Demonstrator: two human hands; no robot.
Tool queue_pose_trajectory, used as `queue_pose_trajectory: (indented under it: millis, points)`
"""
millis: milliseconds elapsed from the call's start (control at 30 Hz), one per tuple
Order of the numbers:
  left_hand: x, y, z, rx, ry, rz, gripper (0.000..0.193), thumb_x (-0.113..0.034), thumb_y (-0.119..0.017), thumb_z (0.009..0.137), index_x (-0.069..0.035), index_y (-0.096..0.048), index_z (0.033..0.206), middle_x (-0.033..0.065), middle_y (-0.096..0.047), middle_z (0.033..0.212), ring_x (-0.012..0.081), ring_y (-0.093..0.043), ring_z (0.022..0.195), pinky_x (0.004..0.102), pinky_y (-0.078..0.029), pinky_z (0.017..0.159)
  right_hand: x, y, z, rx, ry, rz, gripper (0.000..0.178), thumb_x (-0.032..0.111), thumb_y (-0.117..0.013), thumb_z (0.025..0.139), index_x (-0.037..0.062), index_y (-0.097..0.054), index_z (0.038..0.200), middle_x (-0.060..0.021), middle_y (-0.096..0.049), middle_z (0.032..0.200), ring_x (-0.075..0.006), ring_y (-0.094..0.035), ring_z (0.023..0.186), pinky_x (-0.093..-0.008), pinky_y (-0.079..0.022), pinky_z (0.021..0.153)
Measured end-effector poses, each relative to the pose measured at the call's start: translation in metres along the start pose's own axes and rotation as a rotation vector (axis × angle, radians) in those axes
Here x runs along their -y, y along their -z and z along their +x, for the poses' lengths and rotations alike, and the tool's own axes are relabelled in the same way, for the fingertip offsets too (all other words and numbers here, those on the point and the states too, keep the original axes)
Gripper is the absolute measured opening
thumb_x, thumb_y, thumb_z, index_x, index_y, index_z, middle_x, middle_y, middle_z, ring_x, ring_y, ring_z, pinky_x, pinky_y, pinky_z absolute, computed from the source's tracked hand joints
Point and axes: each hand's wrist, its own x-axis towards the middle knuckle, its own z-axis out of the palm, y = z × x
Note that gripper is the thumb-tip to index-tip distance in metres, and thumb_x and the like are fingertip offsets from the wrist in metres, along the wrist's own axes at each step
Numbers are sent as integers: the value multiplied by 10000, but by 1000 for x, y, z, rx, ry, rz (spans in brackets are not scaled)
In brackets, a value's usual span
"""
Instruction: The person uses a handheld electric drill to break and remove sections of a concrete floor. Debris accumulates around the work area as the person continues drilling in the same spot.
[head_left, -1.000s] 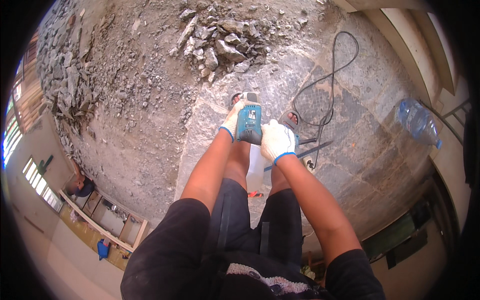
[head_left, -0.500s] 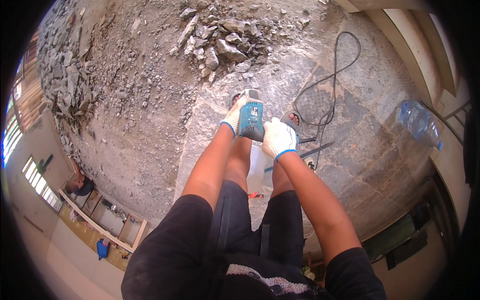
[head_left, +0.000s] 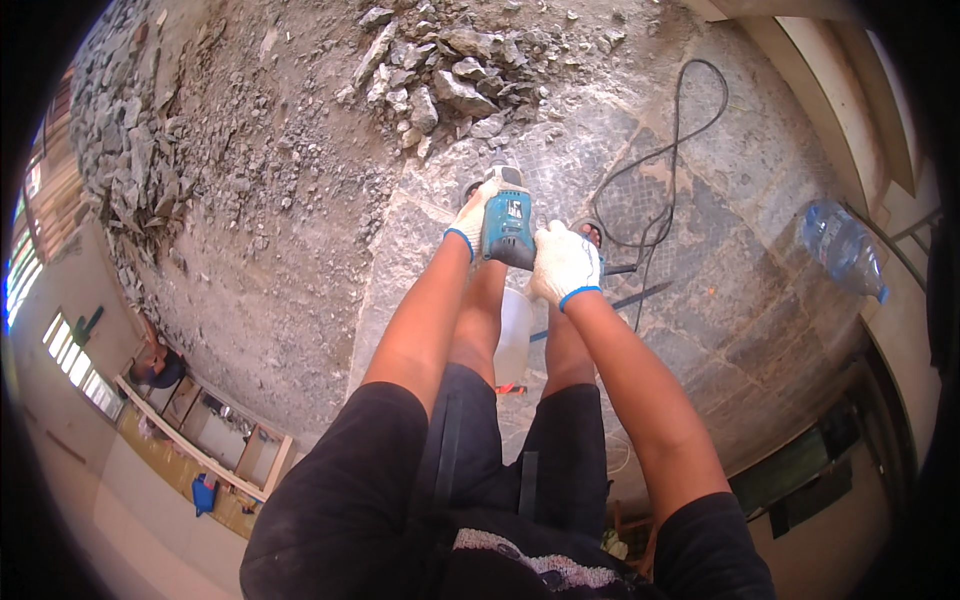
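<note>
Teal-and-grey corded power tool is before my shins, gripped by my white-gloved left hand and right hand, over a cracked grey stone floor; jagged grey rubble lies ahead, a bluish clear plastic bottle rightward. Since a second ago, the tool has shifted slightly forward and right

"What's the count?"
"One gloved left hand, one gloved right hand, one power tool."
"Anything else?"
"One bottle, one black cord."
"And stones?"
"Too many to count."
</note>
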Motion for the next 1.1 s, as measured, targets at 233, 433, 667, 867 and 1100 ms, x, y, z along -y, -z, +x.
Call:
queue_pose_trajectory:
  millis: [233, 433, 667, 867, 1100]
  points:
    - [-29, -12, 23, 117, 64, 25, 289, -405, -653, 1091, -140, -738, 1168, 46, -791, 1030, 193, -768, 862, 395, -660, 812, -5, 19, 18, -74, -13, 38, 261, 175, -759, 883, 102, -801, 1130, -184, -751, 1248, -394, -778, 1172, -524, -625, 992]
    - [-110, -34, 14, 78, 249, 182, 543, -572, -556, 1128, -121, -759, 1351, 105, -829, 1239, 273, -814, 1064, 472, -662, 998, 25, 62, 50, -212, -4, 88, 264, 173, -730, 886, 114, -818, 1128, -199, -778, 1208, -418, -774, 1151, -519, -618, 1018]
    - [-94, -27, -10, 143, 199, 230, 479, -488, -607, 1140, -107, -752, 1390, 99, -823, 1236, 253, -807, 1023, 455, -680, 920, 30, 48, 13, -181, -28, 154, 248, 155, -740, 914, 94, -781, 1150, -194, -748, 1213, -429, -775, 1120, -538, -612, 973]
    - [-79, -37, -24, 66, 93, 85, 381, -389, -664, 1124, -79, -740, 1332, 120, -791, 1179, 247, -781, 999, 416, -670, 898, 27, 48, -13, -205, -6, 72, 225, 141, -765, 910, 85, -742, 1126, -187, -718, 1155, -403, -788, 1041, -515, -629, 882]
    - [-87, -34, -59, 13, 20, 88, 368, -351, -659, 1130, -51, -749, 1323, 81, -780, 1114, 218, -773, 948, 394, -675, 849, 40, 24, -14, -320, 78, 223, 285, 88, -778, 858, 93, -726, 1139, -169, -706, 1123, -416, -767, 1007, -540, -612, 848]
